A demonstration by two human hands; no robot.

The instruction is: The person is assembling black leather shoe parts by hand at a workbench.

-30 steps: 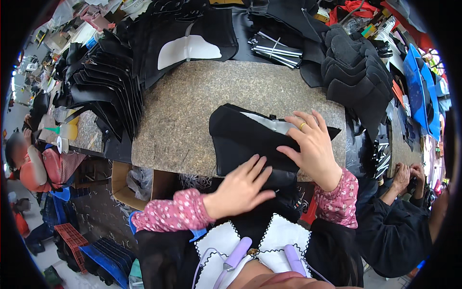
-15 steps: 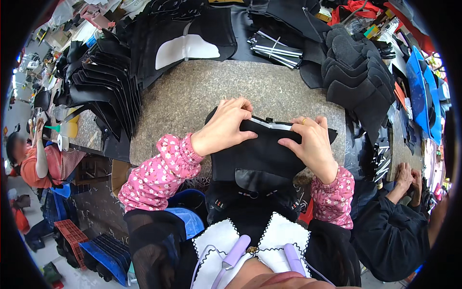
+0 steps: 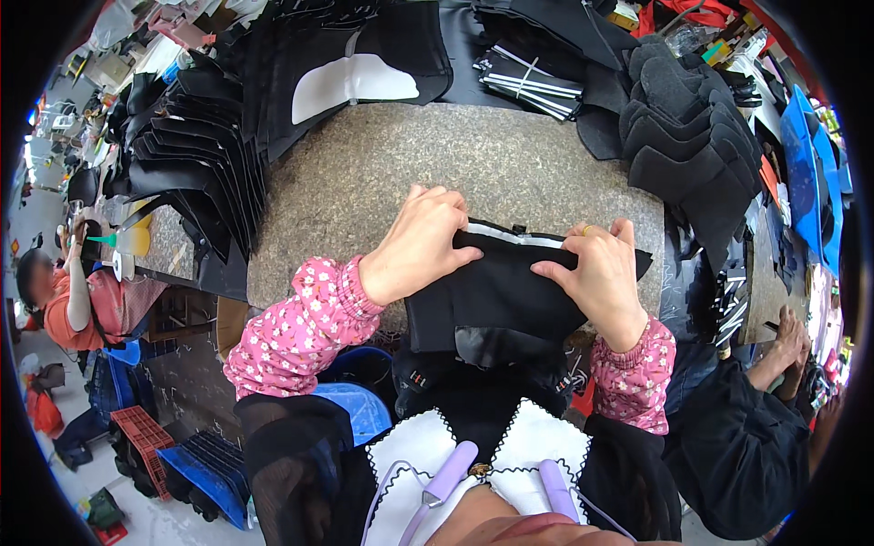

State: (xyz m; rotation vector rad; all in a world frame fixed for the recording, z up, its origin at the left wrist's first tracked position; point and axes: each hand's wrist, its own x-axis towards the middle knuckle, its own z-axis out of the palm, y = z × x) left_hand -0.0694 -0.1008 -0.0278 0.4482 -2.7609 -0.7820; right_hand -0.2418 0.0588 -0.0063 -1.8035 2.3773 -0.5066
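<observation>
Both my hands grip a black fabric piece along its far edge, over the near side of the worktable. A white strip runs along that edge between them. My left hand pinches the left end, thumb on the near face and fingers behind. My right hand, with a ring on one finger, holds the right part the same way; a dark corner sticks out past it. A small black tab shows at the middle of the edge. The piece's lower part, with a shiny black patch, hangs toward my lap.
Stacked black pieces stand at the left of the speckled worktable. A black piece with a white panel, a tied bundle of strips and curved dark pieces line its far side. Co-workers sit left and right.
The fabric piece and my right hand have shifted slightly to the right, and less of the shiny patch shows. My left hand stays nearly in place. The right co-worker's hands have moved.
</observation>
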